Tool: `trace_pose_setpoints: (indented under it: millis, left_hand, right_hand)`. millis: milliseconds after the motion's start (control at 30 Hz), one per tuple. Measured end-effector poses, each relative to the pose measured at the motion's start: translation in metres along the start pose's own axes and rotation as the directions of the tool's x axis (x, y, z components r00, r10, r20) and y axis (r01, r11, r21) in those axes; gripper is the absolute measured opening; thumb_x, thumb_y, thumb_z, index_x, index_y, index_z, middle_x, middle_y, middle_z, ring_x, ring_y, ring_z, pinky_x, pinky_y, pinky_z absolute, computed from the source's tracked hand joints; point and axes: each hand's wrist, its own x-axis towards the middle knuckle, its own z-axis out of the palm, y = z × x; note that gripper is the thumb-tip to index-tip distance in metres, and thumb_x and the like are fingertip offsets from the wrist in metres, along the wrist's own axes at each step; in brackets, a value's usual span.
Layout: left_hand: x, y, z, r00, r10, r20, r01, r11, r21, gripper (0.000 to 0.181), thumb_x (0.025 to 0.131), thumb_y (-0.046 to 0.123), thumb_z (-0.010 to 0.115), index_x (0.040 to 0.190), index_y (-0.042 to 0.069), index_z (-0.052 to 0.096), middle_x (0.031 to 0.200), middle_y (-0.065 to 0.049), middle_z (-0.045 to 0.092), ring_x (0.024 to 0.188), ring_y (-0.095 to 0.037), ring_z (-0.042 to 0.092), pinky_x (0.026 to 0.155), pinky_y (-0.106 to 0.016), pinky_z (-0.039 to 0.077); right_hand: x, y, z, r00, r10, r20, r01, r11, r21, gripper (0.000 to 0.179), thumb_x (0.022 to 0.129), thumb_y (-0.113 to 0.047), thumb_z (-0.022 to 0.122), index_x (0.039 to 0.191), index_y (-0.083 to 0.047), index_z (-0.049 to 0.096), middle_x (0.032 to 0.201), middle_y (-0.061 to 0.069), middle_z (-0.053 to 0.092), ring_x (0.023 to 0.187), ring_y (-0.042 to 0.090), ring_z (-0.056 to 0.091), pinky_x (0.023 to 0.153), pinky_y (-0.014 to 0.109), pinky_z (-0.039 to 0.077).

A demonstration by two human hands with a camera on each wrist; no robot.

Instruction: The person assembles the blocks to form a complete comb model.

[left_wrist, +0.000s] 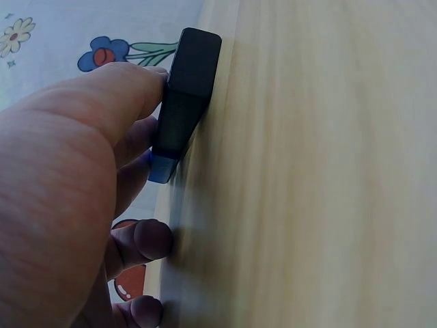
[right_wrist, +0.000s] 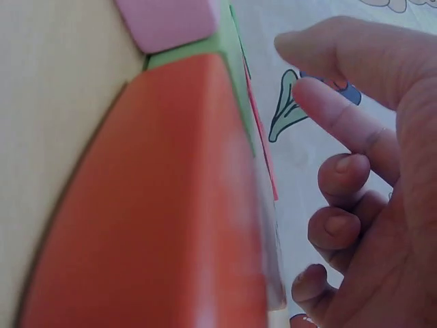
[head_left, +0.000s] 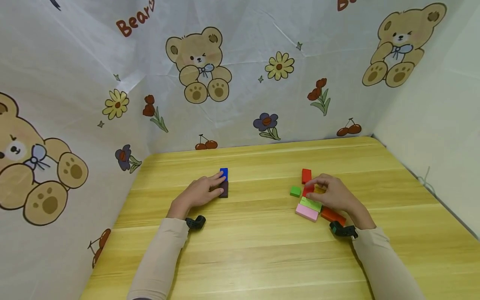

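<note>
My left hand (head_left: 201, 191) rests on two blocks lying end to end, a blue block (head_left: 223, 171) and a black block (head_left: 223, 190). In the left wrist view, its thumb touches the black block (left_wrist: 194, 65), with the blue block (left_wrist: 161, 167) beyond. Above a cluster of blocks hovers my right hand (head_left: 333, 193), its thumb and index finger apart with nothing between them. Beneath and beside it lie a red block (head_left: 308, 191), a partly hidden yellow-orange block (head_left: 319, 190), a lime green block (head_left: 311, 204), a pink block (head_left: 306, 212) and an orange-red block (head_left: 333, 216).
Another red block (head_left: 306, 176) lies at the back of the cluster, and a small green cube (head_left: 295, 191) sits to its left. The wooden table (head_left: 255, 250) meets a bear-print cloth (head_left: 240, 112) at the back. A cable (head_left: 426, 181) runs beside the right edge.
</note>
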Motion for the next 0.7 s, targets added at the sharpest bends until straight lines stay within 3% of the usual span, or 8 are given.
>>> trace_pose_setpoints:
  millis: [100,233,700]
  left_hand:
    - [0.0000,0.0002,-0.0004,1.000,-0.003,0.002,0.002,1.000,0.003,0.061,0.103,0.049,0.051,0.157,0.029,0.033,0.167,0.008,0.023,0.148,-0.037,0.034,0.120,-0.056,0.029]
    - [0.0000,0.0005,-0.0009,1.000,-0.004,0.009,0.004,1.000,0.007,0.060,0.103,0.050,0.050,0.157,0.030,0.032,0.167,0.009,0.022,0.149,-0.036,0.034,0.120,-0.055,0.028]
    - [0.0003,0.0011,0.0001,1.000,-0.006,0.022,0.005,1.000,0.018,0.060,0.103,0.051,0.048,0.157,0.031,0.031,0.167,0.011,0.020,0.150,-0.035,0.033,0.120,-0.054,0.029]
  right_hand:
    - [0.0008,0.0005,-0.0007,0.999,0.013,-0.030,-0.014,0.999,-0.045,0.029,0.086,-0.034,0.080,0.110,-0.018,0.075,0.111,0.006,0.065,0.102,0.028,0.054,0.088,0.044,0.048]
    - [0.0008,0.0016,-0.0021,0.998,0.028,-0.052,-0.033,0.994,-0.100,0.033,0.083,-0.037,0.082,0.110,-0.018,0.075,0.103,0.007,0.063,0.089,0.024,0.046,0.074,0.036,0.039]
    - [-0.0010,0.0071,-0.0039,0.995,0.085,-0.043,-0.092,0.977,-0.193,0.057,0.079,-0.050,0.081,0.121,-0.013,0.073,0.108,0.010,0.064,0.091,0.025,0.049,0.074,0.033,0.039]
